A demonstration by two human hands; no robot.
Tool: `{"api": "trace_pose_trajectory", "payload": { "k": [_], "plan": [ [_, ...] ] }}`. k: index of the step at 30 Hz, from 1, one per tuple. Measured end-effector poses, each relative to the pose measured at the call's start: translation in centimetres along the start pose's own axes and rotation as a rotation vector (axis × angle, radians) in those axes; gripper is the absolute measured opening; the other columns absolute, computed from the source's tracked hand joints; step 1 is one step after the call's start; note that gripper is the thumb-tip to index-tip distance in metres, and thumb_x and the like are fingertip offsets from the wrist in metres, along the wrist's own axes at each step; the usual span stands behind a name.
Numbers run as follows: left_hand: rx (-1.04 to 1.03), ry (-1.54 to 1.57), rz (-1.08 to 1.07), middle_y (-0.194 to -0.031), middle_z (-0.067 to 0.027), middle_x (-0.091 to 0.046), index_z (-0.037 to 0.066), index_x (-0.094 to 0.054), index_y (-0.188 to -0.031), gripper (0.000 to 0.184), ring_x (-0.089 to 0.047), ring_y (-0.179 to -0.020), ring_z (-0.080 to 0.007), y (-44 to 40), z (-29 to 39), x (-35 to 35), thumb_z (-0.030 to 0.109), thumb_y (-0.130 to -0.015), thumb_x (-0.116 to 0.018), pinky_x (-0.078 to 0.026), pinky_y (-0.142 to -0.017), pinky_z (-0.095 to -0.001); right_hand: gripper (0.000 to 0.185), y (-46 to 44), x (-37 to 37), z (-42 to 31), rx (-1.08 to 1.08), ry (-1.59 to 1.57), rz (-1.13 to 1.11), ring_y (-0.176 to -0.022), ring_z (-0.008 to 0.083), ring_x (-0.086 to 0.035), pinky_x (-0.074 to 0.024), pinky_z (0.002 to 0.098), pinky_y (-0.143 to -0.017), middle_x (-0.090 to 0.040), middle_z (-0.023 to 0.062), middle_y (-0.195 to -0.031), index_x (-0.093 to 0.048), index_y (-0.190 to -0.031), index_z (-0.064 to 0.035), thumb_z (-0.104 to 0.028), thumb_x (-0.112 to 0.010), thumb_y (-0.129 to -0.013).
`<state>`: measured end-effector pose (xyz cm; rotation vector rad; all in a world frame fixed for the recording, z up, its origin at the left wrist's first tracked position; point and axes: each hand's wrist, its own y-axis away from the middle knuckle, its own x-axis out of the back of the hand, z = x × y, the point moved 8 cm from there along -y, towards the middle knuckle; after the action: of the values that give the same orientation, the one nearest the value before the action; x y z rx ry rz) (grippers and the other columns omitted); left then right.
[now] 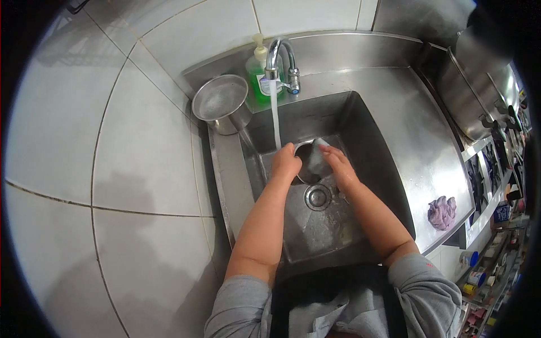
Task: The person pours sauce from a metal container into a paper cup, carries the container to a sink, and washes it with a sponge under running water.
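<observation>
At frame centre, my left hand (287, 162) clamps a round, dark-hollowed metal vessel (305, 174); my right hand (340, 168) touches a pale grey oblong pad (318, 160), finger closure indeterminable.

The left hand (286, 162) covers one side of the bowl (304, 158), its fingertips mostly out of sight. Under the right hand (341, 167), the pad (319, 160) is partly covered; sponge or cloth, I cannot tell. Beyond the fingers, the tap (272, 61) masks part of the bottle (255, 69), its label unreadable. Far right of them, shelf goods (476, 278) are too small to identify. Behind them, the lower edge crops the shirt (236, 301).
</observation>
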<state>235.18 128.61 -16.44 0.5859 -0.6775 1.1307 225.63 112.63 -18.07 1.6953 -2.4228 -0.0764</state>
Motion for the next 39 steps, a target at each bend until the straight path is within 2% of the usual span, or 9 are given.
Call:
{"api": "trace_pose_trajectory", "payload": {
  "k": [5, 9, 18, 21, 23, 26, 30, 34, 39],
  "plan": [
    [0.001, 0.031, -0.005, -0.085, -0.0220, -0.062, 0.001, -0.054, -0.086, 0.014, -0.060, -0.086, -0.0394, 0.1, 0.1, -0.2, 0.006, -0.073, -0.057, -0.045, -0.072, -0.0454, 0.085, 0.0, -1.3, -1.5, 0.272, 0.551, -0.018, -0.126, 0.0353, -0.039, -0.0357, 0.0401, -0.103, -0.040, 0.0210, -0.133, -0.027, -0.142, -0.0111, -0.012, -0.073, -0.071],
    [0.004, 0.015, -0.068, -0.084, -0.0205, -0.061, 0.002, -0.053, -0.086, 0.015, -0.060, -0.085, -0.0386, 0.2, 0.2, -1.1, 0.006, -0.073, -0.058, -0.044, -0.070, -0.0439, 0.089, -0.9, -1.5, -1.9, 0.181, 0.621, -0.014, -0.116, 0.0409, -0.049, -0.0425, 0.0444, -0.096, -0.038, 0.0225, -0.134, -0.025, -0.139, -0.0110, -0.008, -0.077, -0.066],
    [-0.059, -0.011, -0.106, -0.089, -0.0201, -0.062, 0.003, -0.054, -0.088, 0.015, -0.059, -0.091, -0.0389, 1.1, 1.7, -1.2, 0.004, -0.073, -0.056, -0.045, -0.074, -0.0445, 0.051, -5.1, -1.1, 1.3, 0.032, 0.732, -0.104, -0.099, 0.0401, -0.059, -0.0497, 0.0443, -0.082, -0.062, 0.0210, -0.107, -0.055, -0.113, -0.0086, -0.019, -0.075, -0.067],
    [-0.065, -0.047, -0.122, -0.091, -0.0201, -0.062, 0.003, -0.055, -0.089, 0.015, -0.059, -0.093, -0.0390, 1.6, 2.2, -1.2, 0.002, -0.074, -0.054, -0.045, -0.077, -0.0453, 0.040, -5.0, -2.0, -0.8, 0.161, 0.930, -0.218, -0.093, 0.0391, -0.062, -0.0499, 0.0447, -0.079, -0.064, 0.0194, -0.101, -0.058, -0.104, -0.0066, -0.021, -0.072, -0.069],
    [-0.090, 0.042, -0.088, -0.091, -0.0204, -0.062, 0.003, -0.055, -0.088, 0.015, -0.059, -0.094, -0.0392, 1.1, 0.6, -2.9, 0.001, -0.073, -0.053, -0.045, -0.078, -0.0456, 0.037, -3.7, -5.7, -2.7, 0.697, 1.200, -0.432, -0.087, 0.0377, -0.063, -0.0505, 0.0443, -0.076, -0.066, 0.0184, -0.092, -0.057, -0.102, -0.0061, -0.021, -0.070, -0.070],
    [-0.191, 0.149, -0.028, -0.089, -0.0204, -0.062, 0.002, -0.055, -0.084, 0.011, -0.059, -0.091, -0.0404, 1.0, 2.6, -1.9, 0.000, -0.074, -0.052, -0.045, -0.075, -0.0457, 0.034, -3.3, -5.7, -5.5, 0.745, 1.296, -0.396, -0.083, 0.0363, -0.064, -0.0516, 0.0425, -0.073, -0.066, 0.0189, -0.087, -0.057, -0.098, -0.0049, -0.019, -0.069, -0.070],
    [-0.203, 0.087, 0.177, -0.082, -0.0197, -0.060, 0.003, -0.053, -0.081, 0.010, -0.058, -0.082, -0.0415, 1.0, 2.9, 0.4, 0.000, -0.071, -0.053, -0.044, -0.069, -0.0466, 0.029, -4.9, -2.0, -3.9, 0.472, 0.987, -0.089, -0.078, 0.0308, -0.066, -0.0535, 0.0419, -0.065, -0.066, 0.0177, -0.086, -0.056, -0.096, -0.0031, -0.019, -0.066, -0.075],
    [-0.308, 0.065, 0.391, -0.078, -0.0200, -0.057, 0.002, -0.048, -0.077, 0.009, -0.056, -0.080, -0.0418, 2.0, 3.5, 2.4, 0.001, -0.069, -0.053, -0.043, -0.067, -0.0483, 0.026, 0.3, -4.8, 8.5, -0.622, -0.438, 0.070, -0.074, 0.0206, -0.065, -0.0530, 0.0419, -0.054, -0.065, 0.0120, -0.084, -0.059, -0.096, 0.0002, -0.021, -0.062, -0.081],
    [-0.213, -0.050, 0.151, -0.086, -0.0201, -0.061, 0.004, -0.054, -0.083, 0.013, -0.057, -0.087, -0.0427, 1.5, 2.8, 0.6, 0.000, -0.070, -0.053, -0.044, -0.073, -0.0491, 0.024, -2.5, -1.5, 11.0, -0.231, 0.114, 0.029, -0.076, 0.0255, -0.065, -0.0531, 0.0409, -0.065, -0.065, 0.0133, -0.084, -0.057, -0.098, -0.0022, -0.017, -0.062, -0.080]
  ]
}}
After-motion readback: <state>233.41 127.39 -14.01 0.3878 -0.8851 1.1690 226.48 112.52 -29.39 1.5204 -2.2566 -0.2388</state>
